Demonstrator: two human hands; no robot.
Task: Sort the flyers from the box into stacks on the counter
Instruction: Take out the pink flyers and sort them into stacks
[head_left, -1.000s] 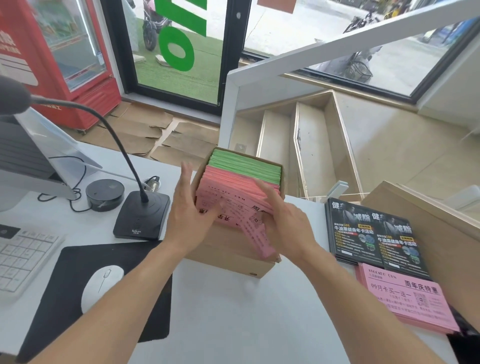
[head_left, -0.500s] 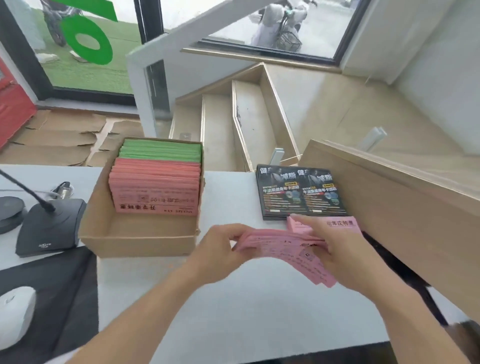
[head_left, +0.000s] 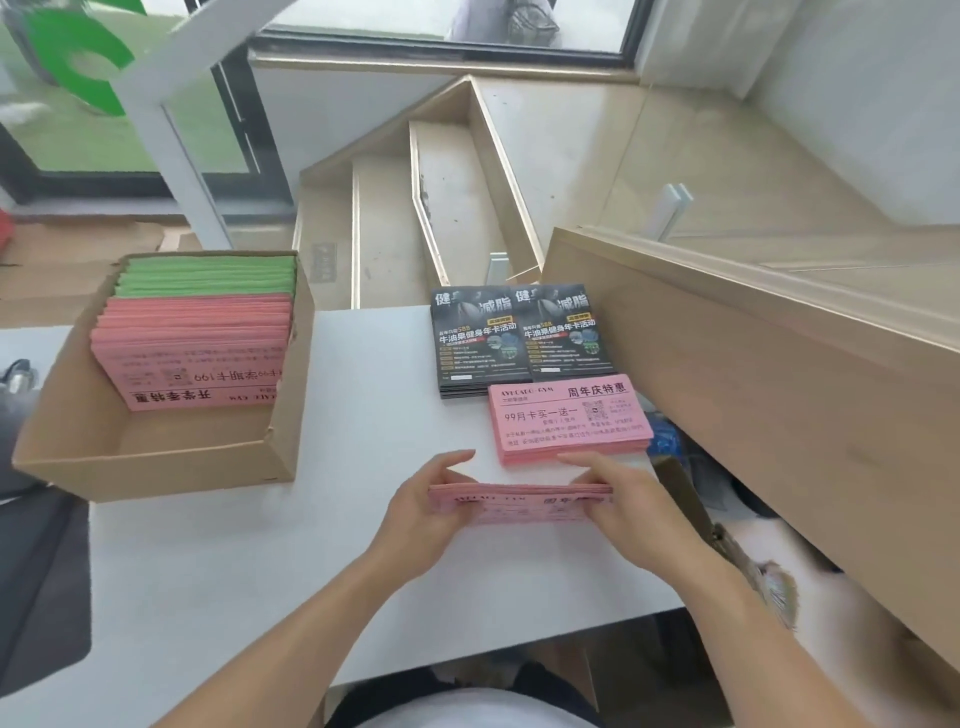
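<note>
Hands (head_left: 519, 512) hold pink flyers (head_left: 519, 501) lengthwise left-right, upright text.

**Around the work area**

A wooden staircase (head_left: 415, 208) descends beyond the far edge. A raised wooden ledge (head_left: 753, 332) runs along the right. A black mouse mat (head_left: 36, 582) lies at lower left, and a glass door with a green letter (head_left: 78, 57) stands at upper left

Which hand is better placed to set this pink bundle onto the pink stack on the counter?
Probably the right hand: it grips the pink bundle on the side nearest the pink stack. The left hand holds the far end.
</note>
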